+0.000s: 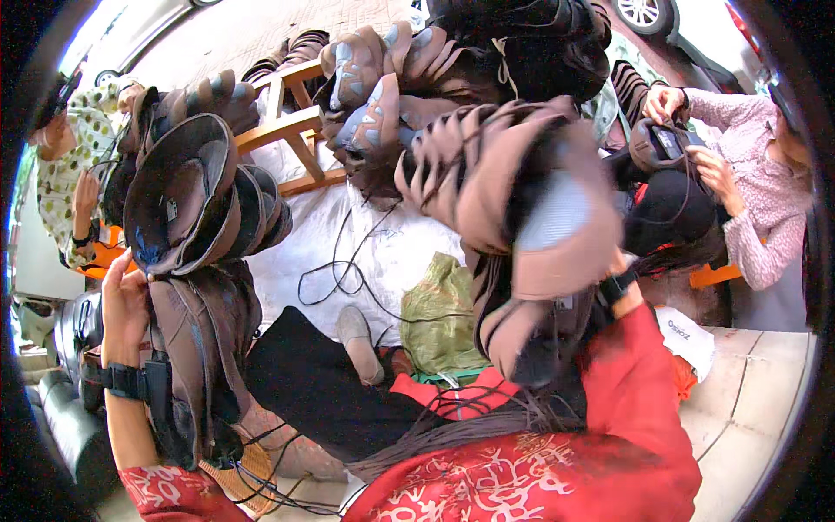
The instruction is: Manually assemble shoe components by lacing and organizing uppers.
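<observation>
On the left, a nested stack of brown shoe uppers stands with its dark hollow toward me. My left hand is closed at its lower left edge, the fingers partly hidden. More brown uppers hang below, beside my left wrist. A long nested row of brown shoe uppers, blurred at its near end, is raised on the right. My right hand grips it from behind, mostly covered by it. Another upper hangs beneath that row. Dark grey laces lie bundled across my lap.
A wooden frame stands ahead among piled uppers. White sheeting covers the ground, with a loose black lace and a green sack. One co-worker sits left; another, right, handles an upper. A white bag lies right.
</observation>
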Available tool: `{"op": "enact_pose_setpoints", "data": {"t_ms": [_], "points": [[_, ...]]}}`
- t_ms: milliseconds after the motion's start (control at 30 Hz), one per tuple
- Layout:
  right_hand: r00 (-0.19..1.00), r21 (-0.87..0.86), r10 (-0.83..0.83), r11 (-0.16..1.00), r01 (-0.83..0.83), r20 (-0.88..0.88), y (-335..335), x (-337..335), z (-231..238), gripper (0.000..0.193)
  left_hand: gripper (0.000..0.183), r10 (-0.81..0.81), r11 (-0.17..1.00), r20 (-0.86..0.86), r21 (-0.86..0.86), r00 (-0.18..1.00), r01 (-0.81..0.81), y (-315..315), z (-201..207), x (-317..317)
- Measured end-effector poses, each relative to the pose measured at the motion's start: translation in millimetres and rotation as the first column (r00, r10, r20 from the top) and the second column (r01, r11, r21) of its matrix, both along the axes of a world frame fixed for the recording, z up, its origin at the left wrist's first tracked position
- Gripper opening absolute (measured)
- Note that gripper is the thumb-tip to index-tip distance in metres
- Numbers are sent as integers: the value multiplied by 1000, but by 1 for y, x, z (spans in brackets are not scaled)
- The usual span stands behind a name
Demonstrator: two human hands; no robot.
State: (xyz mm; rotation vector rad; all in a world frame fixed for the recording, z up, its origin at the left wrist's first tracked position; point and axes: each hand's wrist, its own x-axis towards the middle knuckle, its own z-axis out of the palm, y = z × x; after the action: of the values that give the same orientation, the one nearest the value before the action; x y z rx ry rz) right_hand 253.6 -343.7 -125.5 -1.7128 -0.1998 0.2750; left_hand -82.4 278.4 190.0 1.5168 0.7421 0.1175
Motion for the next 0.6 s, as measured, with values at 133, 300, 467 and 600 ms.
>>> {"op": "enact_pose_setpoints", "data": {"t_ms": [133,300,467,600], "points": [[997,155,1,988,11,-72,51,-6,13,34,31,100,980,-44,-169,994,-107,15,2,-4],[982,309,-99,940,145,-158,61,-36,83,33,16,94,989,60,112,994,-101,-33,-10,29],[954,478,-168,835,272,-249,94,-91,142,32,20,36,995,-104,-91,994,-46,-56,-54,66],[928,614,-156,710,344,-339,55,-138,175,32,32,149,986,-232,-42,961,-163,-52,-109,76]]}}
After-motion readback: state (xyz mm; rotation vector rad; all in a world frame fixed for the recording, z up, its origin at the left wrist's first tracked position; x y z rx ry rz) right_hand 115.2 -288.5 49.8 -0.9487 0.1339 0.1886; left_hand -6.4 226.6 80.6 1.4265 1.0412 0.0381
